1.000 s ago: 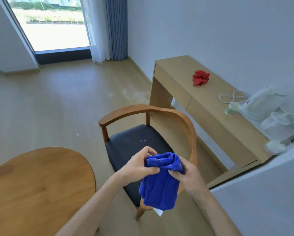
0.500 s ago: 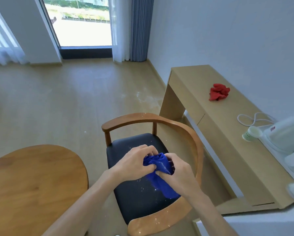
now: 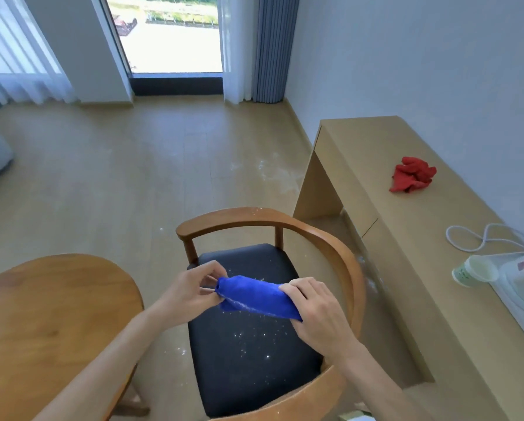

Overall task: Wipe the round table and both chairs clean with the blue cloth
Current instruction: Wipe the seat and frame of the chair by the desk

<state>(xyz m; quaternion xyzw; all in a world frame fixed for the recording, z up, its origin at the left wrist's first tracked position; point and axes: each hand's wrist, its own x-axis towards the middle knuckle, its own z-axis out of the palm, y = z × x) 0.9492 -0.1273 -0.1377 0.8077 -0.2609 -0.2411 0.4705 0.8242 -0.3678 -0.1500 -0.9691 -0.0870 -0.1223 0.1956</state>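
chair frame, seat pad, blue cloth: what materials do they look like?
Chair frame: wood by the look, warm brown with a smooth, slightly glossy finish; grain shows on the curved rail.
Seat: dark, matte upholstery, likely fabric or leatherette; white specks sit on its surface.
Cloth: soft, fuzzy blue textile, probably microfibre; it bunches between the left hand and right hand.

head cam | faces fwd+down | close over chair (image 3: 254,344)

The chair (image 3: 254,344) stands between the round table (image 3: 51,314) at left and the desk (image 3: 421,268) at right.
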